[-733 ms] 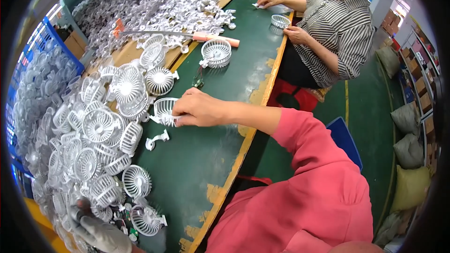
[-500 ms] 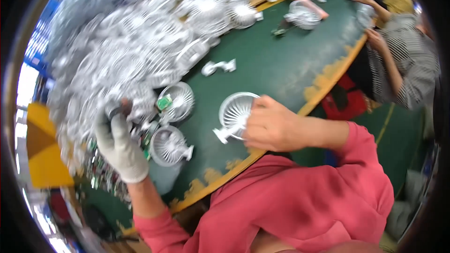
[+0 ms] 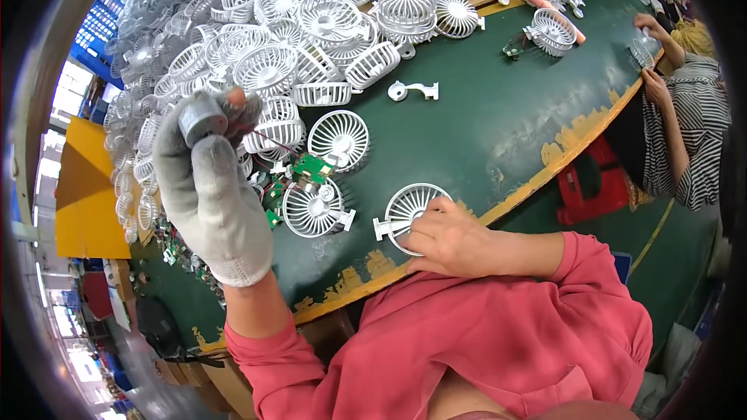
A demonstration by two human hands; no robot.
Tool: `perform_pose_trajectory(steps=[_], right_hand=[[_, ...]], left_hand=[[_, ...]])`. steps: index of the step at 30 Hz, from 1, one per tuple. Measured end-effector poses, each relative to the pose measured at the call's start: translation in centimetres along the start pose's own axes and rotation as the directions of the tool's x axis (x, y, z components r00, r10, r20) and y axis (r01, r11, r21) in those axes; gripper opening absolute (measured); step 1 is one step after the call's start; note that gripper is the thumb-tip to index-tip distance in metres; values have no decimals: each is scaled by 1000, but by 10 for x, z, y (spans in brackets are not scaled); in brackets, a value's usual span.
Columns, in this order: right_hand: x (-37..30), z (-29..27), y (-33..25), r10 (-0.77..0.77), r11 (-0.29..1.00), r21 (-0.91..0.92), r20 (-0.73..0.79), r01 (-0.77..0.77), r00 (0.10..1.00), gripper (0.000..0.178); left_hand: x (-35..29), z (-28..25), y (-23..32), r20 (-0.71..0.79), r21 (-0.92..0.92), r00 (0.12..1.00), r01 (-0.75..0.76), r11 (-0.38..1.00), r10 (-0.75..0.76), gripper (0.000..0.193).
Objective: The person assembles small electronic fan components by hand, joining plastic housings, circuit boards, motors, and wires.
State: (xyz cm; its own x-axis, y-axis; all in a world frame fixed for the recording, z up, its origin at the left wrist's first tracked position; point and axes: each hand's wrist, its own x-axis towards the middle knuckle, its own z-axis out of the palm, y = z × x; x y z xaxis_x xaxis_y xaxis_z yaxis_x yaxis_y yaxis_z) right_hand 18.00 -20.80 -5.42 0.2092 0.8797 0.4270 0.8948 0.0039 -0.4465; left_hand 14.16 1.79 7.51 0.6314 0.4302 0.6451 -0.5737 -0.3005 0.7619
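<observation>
My left hand (image 3: 218, 210), in a pale knit glove with bare fingertips, is raised over the table's left side. Its thumb and fingers pinch a small grey cylindrical motor (image 3: 201, 120). A thin red wire runs from near those fingers toward a green circuit board (image 3: 313, 167). My bare right hand (image 3: 453, 239) is closed on the near right rim of a round white fan cage (image 3: 406, 208) with a short stem, at the table's near edge. Between my hands sits another white cage (image 3: 303, 222) with a small white part in it. Behind it lies a further white cage (image 3: 338, 140).
A large heap of white fan cages (image 3: 264, 70) covers the table's far left. A white bracket (image 3: 414, 91) lies mid-table. Farther right are a cage (image 3: 552, 33) and an orange-pink stick (image 3: 580, 36). A person in stripes (image 3: 685, 109) works at the right edge.
My left hand has come up with the motor. The fan cage in my right hand has moved nearer the table's edge. The view has shifted and is sharper.
</observation>
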Motion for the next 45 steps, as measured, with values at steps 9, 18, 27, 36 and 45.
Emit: perform_pose_trajectory(steps=[9,18,27,36,45], right_hand=[[12,-32,21,126,983,157,-226,-91,966,46],[54,-53,59,374,835,481,-137,-269,917,51],[49,-30,100,560,372,903,-33,-216,828,27],[46,-30,104,515,437,876,-58,-204,855,27],[46,-31,104,535,58,960,203,-275,820,16]], left_hand=[[20,35,13,176,-74,984,-11,997,24,39],[-11,63,-13,240,-88,897,401,912,-372,29],[-35,57,-57,100,-148,748,663,733,-656,36],[-37,57,-79,-57,-382,726,618,687,-685,31],[-38,51,-81,-42,-431,705,627,649,-708,31]])
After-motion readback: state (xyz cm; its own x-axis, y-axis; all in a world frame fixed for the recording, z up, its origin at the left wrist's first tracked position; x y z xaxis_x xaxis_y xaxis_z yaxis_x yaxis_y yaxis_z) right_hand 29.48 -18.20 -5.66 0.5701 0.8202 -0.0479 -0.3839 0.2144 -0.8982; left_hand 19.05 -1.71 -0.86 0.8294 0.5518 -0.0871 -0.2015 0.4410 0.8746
